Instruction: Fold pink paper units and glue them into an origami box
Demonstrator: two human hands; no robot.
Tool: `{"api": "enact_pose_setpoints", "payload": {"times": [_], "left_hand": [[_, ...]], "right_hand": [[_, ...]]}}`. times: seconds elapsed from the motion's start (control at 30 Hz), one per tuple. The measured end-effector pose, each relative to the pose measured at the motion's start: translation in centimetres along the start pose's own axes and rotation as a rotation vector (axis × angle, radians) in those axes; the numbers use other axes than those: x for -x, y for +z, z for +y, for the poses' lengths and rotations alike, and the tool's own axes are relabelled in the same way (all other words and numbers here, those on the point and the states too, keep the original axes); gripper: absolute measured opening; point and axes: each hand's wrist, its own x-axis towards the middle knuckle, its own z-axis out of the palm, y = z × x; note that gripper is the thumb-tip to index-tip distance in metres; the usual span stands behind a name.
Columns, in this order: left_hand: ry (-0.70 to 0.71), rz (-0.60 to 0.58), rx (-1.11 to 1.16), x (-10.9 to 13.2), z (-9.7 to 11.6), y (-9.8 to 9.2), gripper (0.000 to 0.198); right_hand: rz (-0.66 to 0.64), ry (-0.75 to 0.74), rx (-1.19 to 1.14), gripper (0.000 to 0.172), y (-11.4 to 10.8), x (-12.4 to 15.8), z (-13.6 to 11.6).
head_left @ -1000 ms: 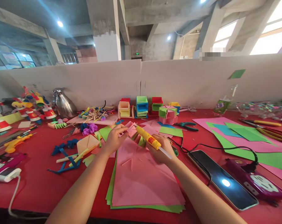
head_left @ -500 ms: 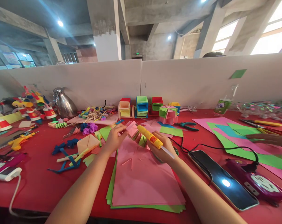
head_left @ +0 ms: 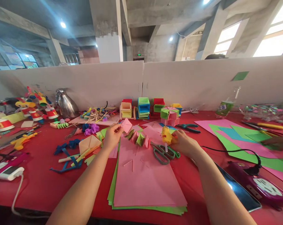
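Observation:
My left hand (head_left: 113,136) pinches a folded pink paper piece (head_left: 126,125) above the far edge of the paper stack. On the right, my right hand (head_left: 183,141) grips a yellow hot glue gun (head_left: 166,136), a clear glue stick poking out of its near end. Between the hands stand several small folded paper pieces (head_left: 140,139) in pink and green. Scissors with dark green handles (head_left: 162,155) lie beside the glue gun, on the right edge of a stack of pink sheets (head_left: 151,184) with green ones under it.
Folded paper boxes (head_left: 143,107) and a paper wheel (head_left: 169,115) line the board. Pliers (head_left: 188,127), a phone (head_left: 240,190) and a purple power strip (head_left: 258,182) lie right. Another person's hand (head_left: 278,141) is at far right. Left stands a steel jug (head_left: 66,103).
My right hand has moved right with the glue gun, away from the folded paper, uncovering the scissors. My left hand has shifted slightly left and lower, still holding the pink piece.

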Motion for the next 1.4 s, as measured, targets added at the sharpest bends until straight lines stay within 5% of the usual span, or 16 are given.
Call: {"api": "enact_pose_setpoints", "payload": {"times": [0.3,0.47,0.63,0.93,1.17,1.4], "left_hand": [[0.006,0.012,-0.019,0.0,-0.2,0.0,0.012],[0.01,0.002,-0.016,0.0,-0.2,0.1,0.012],[0.01,-0.009,-0.006,0.0,0.2,0.1,0.012],[0.0,-0.022,0.021,0.1,0.5,0.3,0.01],[-0.014,0.004,0.054,0.0,0.9,0.0,0.01],[-0.055,-0.039,0.157,0.2,1.7,0.1,0.009]], "right_hand": [[-0.137,-0.11,0.038,0.037,-0.6,0.4,0.9],[-0.03,-0.289,0.001,0.023,0.4,0.0,-1.7],[-0.065,-0.525,0.036,0.017,3.1,-0.7,-5.3],[-0.053,-0.486,0.146,0.024,5.4,-1.3,-6.6],[-0.065,-0.496,-0.064,0.012,3.6,-0.4,-6.8],[-0.122,-0.541,-0.447,0.019,2.1,2.0,-6.3]]}}
